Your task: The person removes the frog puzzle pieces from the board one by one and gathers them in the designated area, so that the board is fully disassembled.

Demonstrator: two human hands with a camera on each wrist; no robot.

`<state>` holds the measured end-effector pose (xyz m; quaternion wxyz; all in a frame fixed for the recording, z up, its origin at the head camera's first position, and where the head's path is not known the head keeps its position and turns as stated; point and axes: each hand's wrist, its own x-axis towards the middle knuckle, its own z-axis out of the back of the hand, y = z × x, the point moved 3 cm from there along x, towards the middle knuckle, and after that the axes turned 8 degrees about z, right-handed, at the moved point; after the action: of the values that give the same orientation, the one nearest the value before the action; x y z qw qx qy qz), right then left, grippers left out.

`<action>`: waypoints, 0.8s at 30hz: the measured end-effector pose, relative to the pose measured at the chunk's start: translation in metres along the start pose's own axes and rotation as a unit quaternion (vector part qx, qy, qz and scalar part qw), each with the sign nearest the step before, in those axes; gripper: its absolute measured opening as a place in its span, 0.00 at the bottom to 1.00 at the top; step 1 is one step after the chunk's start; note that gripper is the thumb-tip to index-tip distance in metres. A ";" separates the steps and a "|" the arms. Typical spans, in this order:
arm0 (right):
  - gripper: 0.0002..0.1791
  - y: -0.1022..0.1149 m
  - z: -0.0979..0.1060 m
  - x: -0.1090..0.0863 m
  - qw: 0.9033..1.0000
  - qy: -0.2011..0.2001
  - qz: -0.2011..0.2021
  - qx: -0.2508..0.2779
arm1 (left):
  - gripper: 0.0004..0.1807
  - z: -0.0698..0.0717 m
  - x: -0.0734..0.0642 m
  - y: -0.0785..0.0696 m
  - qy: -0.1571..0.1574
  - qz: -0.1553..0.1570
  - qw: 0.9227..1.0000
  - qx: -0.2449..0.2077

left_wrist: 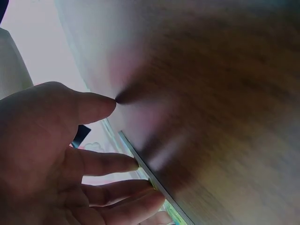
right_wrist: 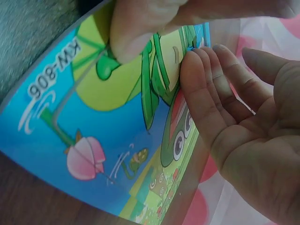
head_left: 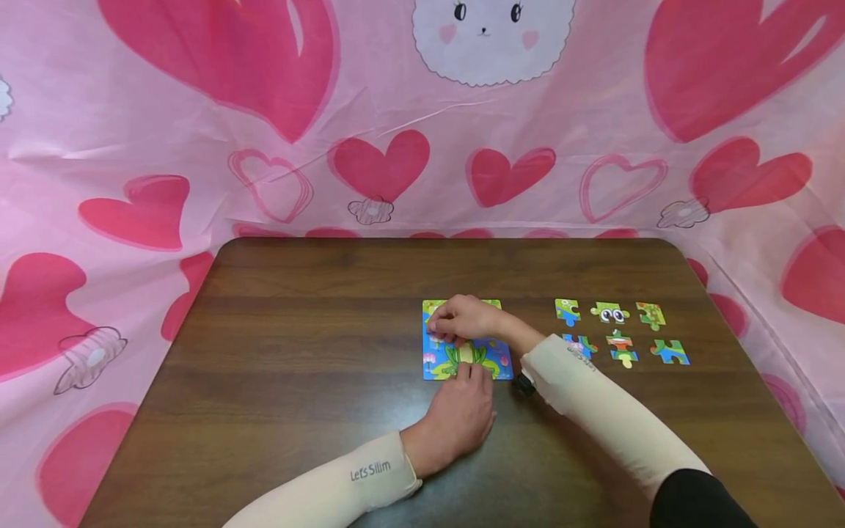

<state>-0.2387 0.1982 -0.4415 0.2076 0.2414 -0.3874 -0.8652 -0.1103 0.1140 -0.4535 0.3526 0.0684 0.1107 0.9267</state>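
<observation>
A square puzzle board (head_left: 433, 372) with a frog and pink lotus buds on blue lies flat near the table's middle. My left hand (head_left: 457, 414) is at its near edge, fingertips resting on the border. In the left wrist view, the thumb (left_wrist: 96, 108) stands apart from the other fingers, its tip at the tabletop. Over the board's upper left part, my right hand (head_left: 470, 319) touches the picture with bent fingertips. The right wrist view shows its thumb (right_wrist: 265, 65) held away and nothing between the fingers.
To the right of the board, several loose jigsaw pieces lie apart in two rows, among them one with frog eyes (head_left: 611, 314) and one with a red mouth (head_left: 620, 349). The brown wooden table (head_left: 317, 323) meets a pink heart-patterned cloth (head_left: 455, 110) at the back.
</observation>
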 end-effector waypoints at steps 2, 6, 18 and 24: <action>0.12 0.001 -0.001 0.001 1.000 -0.003 -0.008 0.000 | 0.33 0.001 0.000 0.000 -0.009 0.002 1.000 0.001; 0.14 0.001 -0.002 0.002 0.999 -0.016 -0.030 0.004 | 0.32 0.001 -0.001 0.000 -0.023 0.003 1.000 0.004; 0.15 0.003 -0.005 0.004 0.998 -0.024 -0.058 -0.006 | 0.33 0.001 -0.002 0.000 -0.021 -0.002 1.000 0.003; 0.13 0.005 -0.005 0.005 0.998 -0.006 -0.051 -0.028 | 0.33 0.001 -0.001 0.001 -0.012 -0.005 1.000 -0.005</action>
<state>-0.2389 0.1900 -0.4420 0.1676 0.2492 -0.3517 -0.8866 -0.1095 0.1131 -0.4520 0.3586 0.0770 0.1026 0.9246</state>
